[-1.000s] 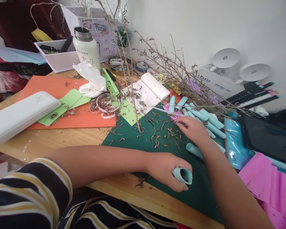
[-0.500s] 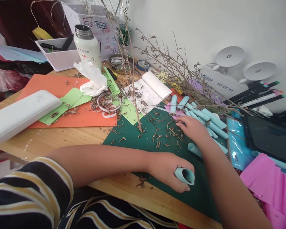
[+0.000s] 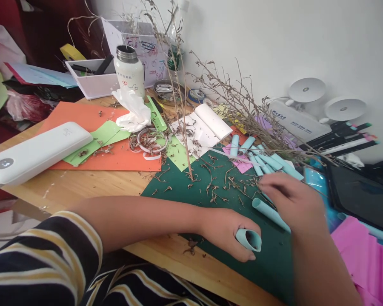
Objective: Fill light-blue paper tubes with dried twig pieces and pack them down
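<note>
My left hand [image 3: 225, 231] is wrapped round a light-blue rolled paper tube [image 3: 249, 240], whose open end faces up toward me; dark bits show inside it. On the right, my right hand [image 3: 295, 202] is closed, with thumb and fingertips together above a loose blue tube [image 3: 270, 214] on the green mat [image 3: 207, 238]. What its fingers hold, if anything, is too small to tell. Dried plant bits [image 3: 215, 195] lie scattered near those fingertips. Beyond the hand lie several more blue paper tubes [image 3: 270, 161], close together and partly hidden by it.
Dry branches [image 3: 230, 97] lean along the wall, and one stem stands on the mat. A white bottle [image 3: 129, 74], crumpled tissue [image 3: 132, 112], tape ring [image 3: 152, 140], white power bank [image 3: 38, 148] and orange paper [image 3: 121, 159] sit left. Pink paper [image 3: 367, 255] and a dark tablet [image 3: 364, 191] are right.
My right hand has drawn back from the pink paper and tube pile, rightward and toward me, and its fingers have curled. My left hand keeps the blue tube. The view has shifted slightly.
</note>
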A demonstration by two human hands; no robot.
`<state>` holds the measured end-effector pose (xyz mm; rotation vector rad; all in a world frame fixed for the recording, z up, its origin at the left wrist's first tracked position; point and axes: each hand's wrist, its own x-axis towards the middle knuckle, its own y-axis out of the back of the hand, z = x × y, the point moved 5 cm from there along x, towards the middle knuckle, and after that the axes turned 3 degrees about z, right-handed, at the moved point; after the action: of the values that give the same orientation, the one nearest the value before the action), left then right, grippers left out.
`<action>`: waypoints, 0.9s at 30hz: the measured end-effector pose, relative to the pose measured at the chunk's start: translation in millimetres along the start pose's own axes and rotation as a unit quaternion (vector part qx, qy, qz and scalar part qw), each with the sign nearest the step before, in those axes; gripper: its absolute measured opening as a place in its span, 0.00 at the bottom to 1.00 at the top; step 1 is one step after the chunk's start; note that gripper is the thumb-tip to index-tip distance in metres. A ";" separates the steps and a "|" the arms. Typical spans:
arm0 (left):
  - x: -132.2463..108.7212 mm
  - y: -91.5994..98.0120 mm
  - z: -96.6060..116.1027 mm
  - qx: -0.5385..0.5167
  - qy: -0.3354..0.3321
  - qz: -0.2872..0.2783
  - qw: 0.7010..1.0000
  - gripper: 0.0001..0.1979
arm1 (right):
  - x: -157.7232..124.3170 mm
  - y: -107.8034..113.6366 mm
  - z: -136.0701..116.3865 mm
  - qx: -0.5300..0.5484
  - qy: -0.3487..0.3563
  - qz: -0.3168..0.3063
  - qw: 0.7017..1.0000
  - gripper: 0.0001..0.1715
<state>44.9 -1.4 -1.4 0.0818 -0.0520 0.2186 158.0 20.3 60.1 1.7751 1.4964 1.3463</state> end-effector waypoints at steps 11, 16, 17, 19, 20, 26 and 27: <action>2.7 -3.0 1.3 -0.001 0.041 0.001 0.999 0.09 | -56.7 13.5 -66.0 0.015 0.187 -0.082 0.979 0.09; 2.4 -3.6 0.9 0.008 0.046 -0.003 0.999 0.07 | -53.1 13.0 -67.5 -0.057 0.194 -0.068 0.977 0.08; 3.0 -3.3 0.1 0.020 0.040 0.000 0.999 0.07 | -52.8 12.2 -68.6 -0.069 0.206 -0.074 0.973 0.08; 4.7 -2.9 -0.7 0.043 0.012 0.003 0.999 0.08 | -52.9 10.3 -70.8 -0.093 0.234 -0.091 0.963 0.08; 5.5 -3.1 -0.5 0.050 -0.005 0.001 0.999 0.08 | -53.4 9.4 -71.4 -0.102 0.245 -0.101 0.959 0.09; 5.1 -3.1 0.8 0.043 -0.010 0.005 0.999 0.08 | -58.1 15.1 -71.3 -0.101 0.269 -0.095 0.953 0.18; 4.4 -2.6 1.6 0.044 -0.006 0.010 0.999 0.08 | -58.8 16.8 -71.0 -0.095 0.271 -0.095 0.953 0.19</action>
<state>49.7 -3.1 0.3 0.1696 -0.0551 0.2407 107.8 -55.9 81.2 1.1561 1.6799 1.8980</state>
